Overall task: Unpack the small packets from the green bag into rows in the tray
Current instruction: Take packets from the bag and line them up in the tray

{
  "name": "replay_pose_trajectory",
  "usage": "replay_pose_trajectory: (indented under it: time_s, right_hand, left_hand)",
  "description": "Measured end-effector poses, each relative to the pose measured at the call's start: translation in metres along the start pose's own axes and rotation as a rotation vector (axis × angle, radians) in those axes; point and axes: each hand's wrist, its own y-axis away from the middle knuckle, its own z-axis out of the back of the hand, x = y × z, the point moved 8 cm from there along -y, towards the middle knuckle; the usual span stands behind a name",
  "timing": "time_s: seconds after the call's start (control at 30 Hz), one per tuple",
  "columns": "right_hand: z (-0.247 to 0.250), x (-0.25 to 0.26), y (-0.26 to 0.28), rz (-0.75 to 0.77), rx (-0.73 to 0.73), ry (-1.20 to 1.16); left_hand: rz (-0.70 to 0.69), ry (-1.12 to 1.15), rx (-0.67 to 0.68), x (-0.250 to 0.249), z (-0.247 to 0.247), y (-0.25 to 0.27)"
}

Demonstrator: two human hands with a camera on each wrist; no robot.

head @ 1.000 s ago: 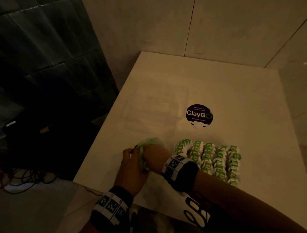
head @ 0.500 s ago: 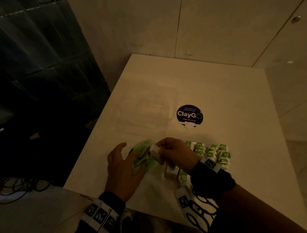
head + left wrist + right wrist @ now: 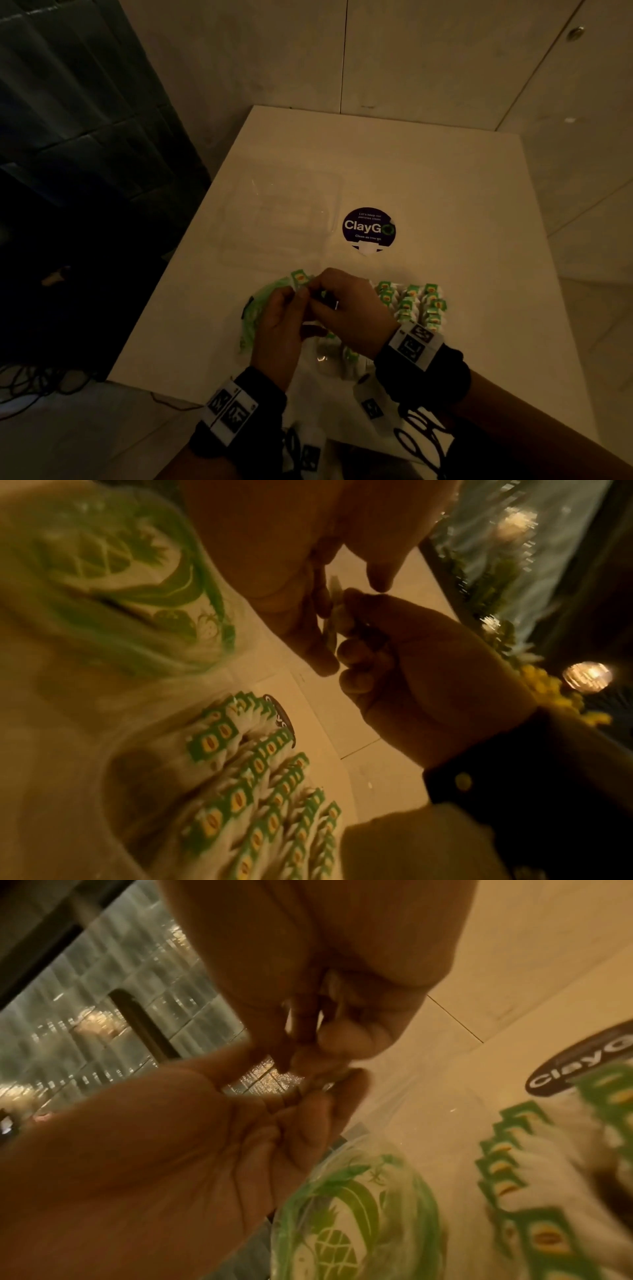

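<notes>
Both hands (image 3: 317, 308) pinch packet (image 3: 300, 277) together

Head cam looks down over my table (image 3: 445, 192); both wrist cams sit close, blurry, facing my fingers; all apparently share bag (image 3: 255, 308), packets (image 3: 411, 303).

Both hands are bare, and each forearm wears a broad black band just behind the wrist. The left hand (image 3: 279, 329) has a white block on top of its band, printed with two black square-patterned markers side by side. The right hand (image 3: 346, 301) carries a similar white block with black square markers on its band, a dark ring shows on one of its fingers, and a small round yellow spot sits on the band in the left wrist view.
</notes>
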Motion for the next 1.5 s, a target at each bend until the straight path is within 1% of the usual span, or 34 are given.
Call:
replay_pose_trajectory:
  time_s: [0.03, 0.07, 0.13, 0.2, 0.27, 0.33, 0.4, 0.47, 0.53, 0.57, 0.7, 0.77, 0.8, 0.87, 0.9, 1.03, 1.1, 1.17, 1.23, 1.3, 1.37, 1.43, 1.5]
  right_hand:
    - [0.001, -0.004, 0.003, -0.018, 0.017, -0.048]
    - [0.003, -0.011, 0.005, -0.079, 0.014, -0.137]
    - [0.008, -0.033, 0.01, -0.22, -0.036, -0.345]
    - [0.012, -0.05, 0.015, -0.306, -0.078, -0.392]
    - [0.007, -0.062, 0.02, -0.391, -0.005, -0.386]
    - [-0.002, -0.067, 0.026, -0.443, 0.13, -0.347]
    - [-0.007, -0.071, 0.03, -0.441, 0.238, -0.199]
    - [-0.014, -0.078, 0.034, -0.456, 0.34, -0.033]
    - [-0.024, -0.085, 0.037, -0.491, 0.421, 0.068]
    - [-0.029, -0.087, 0.037, -0.509, 0.434, 0.084]
    - [-0.043, -0.09, 0.032, -0.545, 0.433, 0.151]
    - [-0.048, -0.091, 0.032, -0.582, 0.432, 0.14]
    - [-0.048, -0.091, 0.03, -0.583, 0.426, 0.171]
    - [-0.046, -0.088, 0.025, -0.545, 0.412, 0.312]
    - [-0.045, -0.086, 0.023, -0.528, 0.407, 0.373]
    - [-0.042, -0.079, 0.021, -0.5, 0.406, 0.532]
    - [-0.04, -0.068, 0.015, -0.454, 0.364, 0.519]
    - [-0.042, -0.045, 0.002, -0.313, 0.307, 0.431]
    - [-0.056, -0.017, -0.015, -0.121, 0.305, 0.347]
    - [-0.084, 0.001, -0.031, 0.011, 0.407, 0.35]
    - [-0.112, 0.007, -0.04, 0.072, 0.541, 0.49]
    - [-0.127, 0.002, -0.044, 0.064, 0.621, 0.661]
    - [-0.133, -0.009, -0.046, -0.018, 0.662, 0.715]
  left_hand:
    - [0.023, 0.023, -0.003, 0.002, -0.001, -0.001]
    - [0.039, 0.029, 0.009, 0.004, -0.003, -0.001]
    - [0.05, -0.016, 0.043, 0.007, -0.005, -0.001]
    - [0.046, -0.118, 0.064, 0.013, -0.004, 0.001]
    - [0.056, -0.22, 0.104, 0.023, -0.002, 0.003]
    - [0.064, -0.343, 0.164, 0.032, 0.0, 0.008]
    - [0.054, -0.564, 0.22, 0.039, 0.006, 0.014]
    - [-0.013, -0.769, 0.22, 0.037, 0.017, 0.019]
    - [-0.118, -0.88, 0.185, 0.026, 0.027, 0.025]
    - [-0.173, -0.895, 0.149, 0.019, 0.033, 0.027]
    - [-0.421, -0.963, -0.049, -0.014, 0.053, 0.03]
    - [-0.508, -1.037, -0.137, -0.024, 0.063, 0.025]
    - [-0.529, -1.073, -0.175, -0.027, 0.067, 0.022]
    - [-0.501, -1.106, -0.217, -0.025, 0.073, 0.013]
    - [-0.45, -1.104, -0.202, -0.02, 0.075, 0.006]
    - [-0.163, -1.102, -0.039, 0.01, 0.079, -0.022]
    - [-0.114, -1.099, 0.014, 0.014, 0.079, -0.028]
    - [-0.12, -1.102, 0.038, 0.01, 0.077, -0.028]
    - [-0.141, -1.069, 0.059, 0.005, 0.072, -0.026]
    - [-0.139, -1.035, 0.093, 0.004, 0.069, -0.024]
    - [-0.107, -1.021, 0.117, 0.008, 0.071, -0.023]
    - [-0.097, -1.024, 0.13, 0.011, 0.074, -0.023]
    - [-0.1, -1.041, 0.15, 0.012, 0.073, -0.022]
